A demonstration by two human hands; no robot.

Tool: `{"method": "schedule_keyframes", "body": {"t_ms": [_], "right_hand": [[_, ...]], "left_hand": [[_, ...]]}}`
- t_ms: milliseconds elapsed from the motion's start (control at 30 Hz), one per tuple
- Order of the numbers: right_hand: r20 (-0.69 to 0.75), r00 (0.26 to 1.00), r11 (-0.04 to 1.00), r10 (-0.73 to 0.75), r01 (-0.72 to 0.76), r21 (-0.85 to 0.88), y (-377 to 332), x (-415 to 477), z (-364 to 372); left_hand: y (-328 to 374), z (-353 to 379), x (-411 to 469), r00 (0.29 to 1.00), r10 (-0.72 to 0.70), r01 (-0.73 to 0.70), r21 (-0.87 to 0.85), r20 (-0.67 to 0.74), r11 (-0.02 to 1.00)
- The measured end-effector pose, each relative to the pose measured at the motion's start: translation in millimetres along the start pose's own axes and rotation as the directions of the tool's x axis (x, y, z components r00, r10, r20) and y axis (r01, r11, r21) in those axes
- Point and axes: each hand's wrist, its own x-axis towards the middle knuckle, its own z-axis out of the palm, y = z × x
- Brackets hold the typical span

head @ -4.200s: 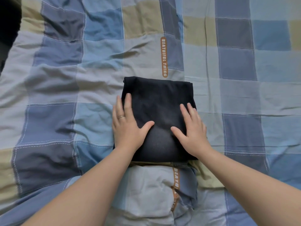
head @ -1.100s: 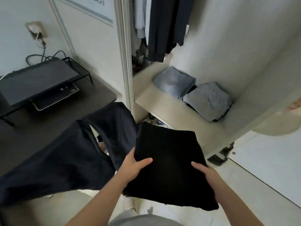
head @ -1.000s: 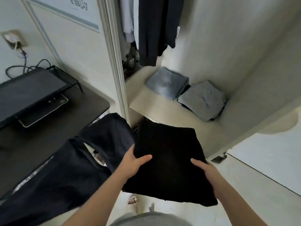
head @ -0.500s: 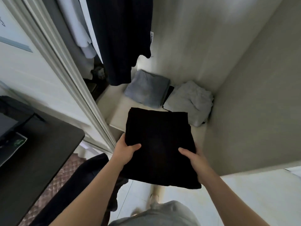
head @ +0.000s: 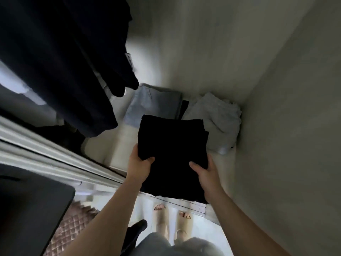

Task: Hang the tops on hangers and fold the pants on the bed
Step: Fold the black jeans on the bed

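Observation:
I hold a folded pair of black pants (head: pixel 173 150) flat in front of me, over the wardrobe shelf (head: pixel 121 143). My left hand (head: pixel 139 163) grips its near left edge, thumb on top. My right hand (head: pixel 204 170) grips the near right edge the same way. The far end of the pants overlaps two folded pairs lying on the shelf: a light blue-grey pair (head: pixel 153 102) at the back left and a pale grey pair (head: pixel 217 117) at the back right.
Dark tops (head: pixel 70 61) hang at the upper left, reaching down near the shelf. The wardrobe's sliding-door frame (head: pixel 55 154) runs diagonally at left. A black desk corner (head: pixel 31 204) sits lower left. The wardrobe side wall (head: pixel 286 126) closes in the right. My feet (head: pixel 171 217) stand below.
From the bed I carried the folded black pants to the wardrobe. In the last second I stepped closer and moved the pants forward over the shelf, both hands keeping their grip.

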Motion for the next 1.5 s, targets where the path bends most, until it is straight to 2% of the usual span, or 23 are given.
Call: {"method": "schedule_keyframes", "body": {"t_ms": [200, 433, 700, 767, 867, 967, 1000, 1067, 1133, 1167, 1233, 1267, 1333, 1400, 1500], "right_hand": [[-0.016, 0.998, 0.997, -0.066, 0.067, 0.029, -26, 64, 26], [0.017, 0.991, 0.991, -0.13, 0.129, 0.028, -53, 163, 70], [0.116, 0.991, 0.996, -0.065, 0.058, 0.068, -47, 265, 115], [0.121, 0.992, 0.999, -0.043, 0.041, 0.02, -43, 281, 123], [0.054, 0.998, 0.996, 0.011, -0.006, -0.087, -29, 302, 127], [-0.021, 1.0, 0.965, 0.016, -0.021, -0.261, -19, 313, 126], [-0.05, 0.998, 0.935, -0.039, 0.018, -0.355, -16, 313, 126], [-0.094, 0.957, 0.794, -0.273, 0.169, -0.585, -16, 302, 129], [-0.001, 0.84, 0.541, -0.542, 0.348, -0.766, -13, 283, 133], [0.085, 0.785, 0.419, -0.614, 0.416, -0.807, -9, 272, 136], [0.285, 0.738, 0.243, -0.612, 0.518, -0.82, 4, 252, 141], [0.363, 0.744, 0.18, -0.56, 0.537, -0.824, 14, 244, 142], [0.429, 0.78, 0.084, -0.455, 0.517, -0.852, 35, 240, 142], [0.421, 0.809, 0.048, -0.41, 0.48, -0.876, 47, 245, 139], [0.406, 0.819, 0.051, -0.406, 0.464, -0.884, 45, 261, 141]], "left_hand": [[19, 13, 84, 0.997, 0.076, -0.075, 0.063, -0.009, 0.995], [50, 19, 201, 0.975, 0.201, -0.183, 0.182, -0.089, 0.966], [61, 13, 301, 0.963, 0.258, -0.231, 0.252, -0.081, 0.94], [56, 12, 323, 0.965, 0.253, -0.226, 0.272, -0.072, 0.936], [42, 16, 350, 0.965, 0.26, -0.237, 0.311, -0.031, 0.92], [26, 20, 365, 0.96, 0.279, -0.257, 0.385, -0.001, 0.886], [22, 22, 366, 0.95, 0.312, -0.281, 0.436, 0.001, 0.855], [14, 24, 360, 0.907, 0.42, -0.326, 0.606, -0.014, 0.725], [5, 29, 342, 0.848, 0.529, -0.344, 0.745, -0.015, 0.572], [-1, 31, 331, 0.816, 0.578, -0.372, 0.782, 0.018, 0.501], [-19, 33, 309, 0.771, 0.627, -0.439, 0.809, 0.117, 0.389], [-33, 31, 300, 0.763, 0.625, -0.463, 0.814, 0.164, 0.352], [-57, 28, 286, 0.779, 0.579, -0.485, 0.816, 0.24, 0.315], [-72, 26, 279, 0.799, 0.526, -0.487, 0.825, 0.289, 0.287], [-72, 31, 286, 0.819, 0.475, -0.486, 0.83, 0.322, 0.273]]}}
